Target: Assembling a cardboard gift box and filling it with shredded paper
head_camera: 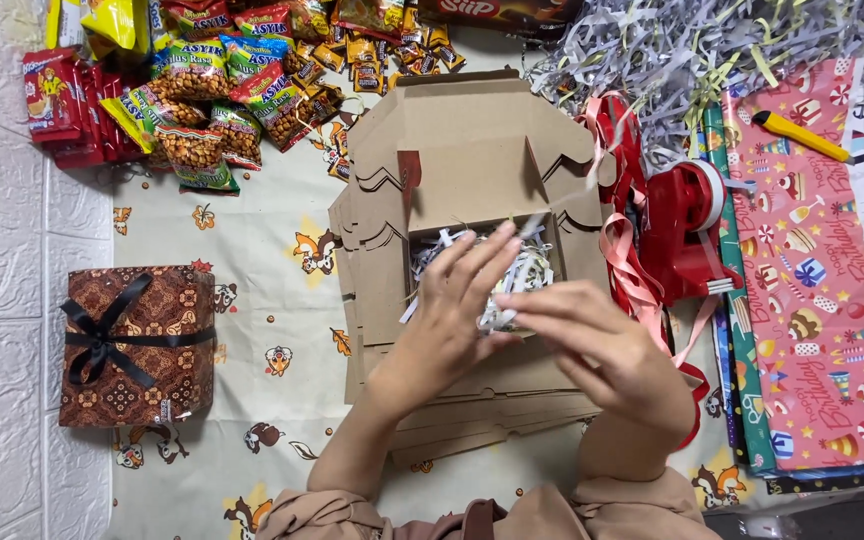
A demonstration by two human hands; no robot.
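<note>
Her left hand (449, 315) lies flat with fingers spread loose, pressing into the white paper shreds (512, 275), seemingly to bed them down. The right hand (602, 345) meets it with fingertips drawn together, pinching a tuft of shreds. Both work inside the open brown cardboard box (472, 170), which sits atop a stack of flat boxes (472, 410). Left of it rests a wrapped gift box (137, 345); to the right, a red tape dispenser (690, 230).
</note>
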